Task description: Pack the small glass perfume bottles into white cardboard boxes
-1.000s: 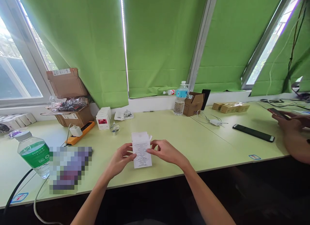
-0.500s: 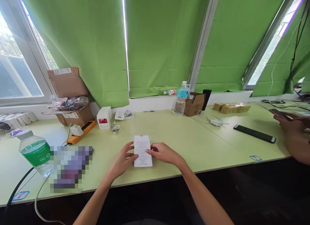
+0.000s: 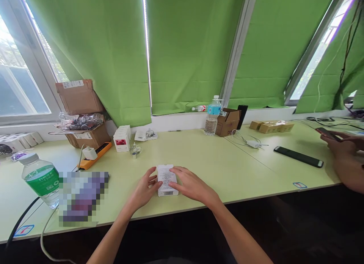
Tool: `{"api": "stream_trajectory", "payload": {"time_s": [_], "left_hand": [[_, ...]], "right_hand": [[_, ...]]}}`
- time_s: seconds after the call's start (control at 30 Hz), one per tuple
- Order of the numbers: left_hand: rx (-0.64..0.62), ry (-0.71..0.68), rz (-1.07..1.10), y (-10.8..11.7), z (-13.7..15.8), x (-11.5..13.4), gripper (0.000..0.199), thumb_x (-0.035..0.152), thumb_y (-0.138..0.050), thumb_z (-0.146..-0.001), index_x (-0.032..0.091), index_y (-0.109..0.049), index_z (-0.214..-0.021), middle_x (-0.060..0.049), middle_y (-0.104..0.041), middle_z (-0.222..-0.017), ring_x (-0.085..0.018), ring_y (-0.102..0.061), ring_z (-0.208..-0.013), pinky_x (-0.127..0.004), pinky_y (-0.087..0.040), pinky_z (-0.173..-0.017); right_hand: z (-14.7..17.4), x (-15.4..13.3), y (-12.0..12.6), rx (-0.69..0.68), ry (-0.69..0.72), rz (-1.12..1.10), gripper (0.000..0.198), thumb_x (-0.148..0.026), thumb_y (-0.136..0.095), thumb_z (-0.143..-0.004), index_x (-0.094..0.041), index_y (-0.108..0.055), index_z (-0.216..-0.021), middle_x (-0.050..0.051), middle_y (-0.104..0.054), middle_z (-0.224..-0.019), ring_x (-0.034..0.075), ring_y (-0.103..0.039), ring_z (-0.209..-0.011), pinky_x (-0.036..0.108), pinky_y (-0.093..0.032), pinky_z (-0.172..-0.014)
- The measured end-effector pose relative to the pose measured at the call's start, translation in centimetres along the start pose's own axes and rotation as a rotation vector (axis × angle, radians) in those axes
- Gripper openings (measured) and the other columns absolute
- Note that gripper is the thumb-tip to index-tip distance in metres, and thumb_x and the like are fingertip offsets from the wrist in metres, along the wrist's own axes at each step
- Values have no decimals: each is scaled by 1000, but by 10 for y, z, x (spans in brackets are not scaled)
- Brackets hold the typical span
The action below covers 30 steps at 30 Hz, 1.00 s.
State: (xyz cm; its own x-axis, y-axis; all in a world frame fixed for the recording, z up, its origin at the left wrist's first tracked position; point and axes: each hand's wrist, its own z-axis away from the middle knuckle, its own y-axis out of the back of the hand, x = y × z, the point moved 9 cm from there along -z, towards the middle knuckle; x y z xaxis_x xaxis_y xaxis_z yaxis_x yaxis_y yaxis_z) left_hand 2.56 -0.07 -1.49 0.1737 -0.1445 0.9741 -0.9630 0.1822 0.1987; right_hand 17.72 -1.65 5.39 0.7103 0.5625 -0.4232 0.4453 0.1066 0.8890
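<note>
A small white box (image 3: 167, 180) lies near the table's front edge, with fine print on its upper face and a barcode at the near end. My left hand (image 3: 145, 190) holds its left side, the thumb at the lower left edge and the fingers curled along the side. From the right, my right hand (image 3: 192, 183) grips the box, fingertips on its upper right part and thumb lower down on the printed face. Whatever is inside the box is hidden.
A row of white boxes (image 3: 121, 139) stands behind, beside a small clear-wrapped item (image 3: 135, 150). Left are a green-labelled bottle (image 3: 42, 178), an orange power strip (image 3: 96, 156) and open cartons (image 3: 88, 137). Right lie a black phone-like slab (image 3: 298, 156) and another person's hands (image 3: 345, 150) holding a phone.
The printed white face looked longer before; now the box appears shorter, with a barcode showing at its near end. My right hand has spread its fingers farther over the box's upper right.
</note>
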Motion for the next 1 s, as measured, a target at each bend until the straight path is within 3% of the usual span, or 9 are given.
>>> {"api": "stream_trajectory", "payload": {"time_s": [0.2, 0.33, 0.73, 0.87, 1.0], "left_hand": [[-25, -57, -30, -2, 0, 4, 58, 39, -58, -82, 23, -36, -133, -13, -40, -141, -25, -50, -121, -40, -47, -97], [-41, -103, -64, -5, 2, 11, 53, 36, -56, -84, 23, -37, -132, -12, -45, -138, -24, -51, -120, -40, -46, -97], [10, -109, -139, 1, -1, 5, 54, 38, -57, -83, 22, -39, -132, -11, -49, -134, -24, -50, -121, -41, -42, -101], [1, -114, -120, 0, 0, 6, 54, 39, -57, -83, 22, -39, -131, -11, -51, -133, -23, -51, -120, -40, -42, -101], [48, -74, -139, 5, 0, 1, 56, 42, -58, -82, 23, -40, -131, -12, -48, -135, -24, -50, -121, -40, -42, -100]], "right_hand": [[13, -40, -13, -62, 126, 23, 49, -48, -45, -89, -21, -51, -130, 9, -46, -138, 26, -43, -125, 37, -33, -104], [21, -53, -20, -123, 160, 20, 55, -46, -48, -88, -17, -45, -135, 11, -49, -135, 26, -45, -124, 36, -34, -104], [42, -64, -28, -157, 102, 94, 57, -44, -48, -88, -9, -46, -133, 17, -44, -138, 29, -39, -129, 41, -30, -108], [35, -58, -35, -171, 92, 107, 57, -42, -50, -87, -8, -46, -133, 17, -37, -143, 30, -33, -133, 41, -29, -109], [18, -42, -38, -95, 58, 108, 59, -41, -54, -85, -14, -42, -137, 15, -37, -144, 30, -33, -133, 42, -30, -108]]}}
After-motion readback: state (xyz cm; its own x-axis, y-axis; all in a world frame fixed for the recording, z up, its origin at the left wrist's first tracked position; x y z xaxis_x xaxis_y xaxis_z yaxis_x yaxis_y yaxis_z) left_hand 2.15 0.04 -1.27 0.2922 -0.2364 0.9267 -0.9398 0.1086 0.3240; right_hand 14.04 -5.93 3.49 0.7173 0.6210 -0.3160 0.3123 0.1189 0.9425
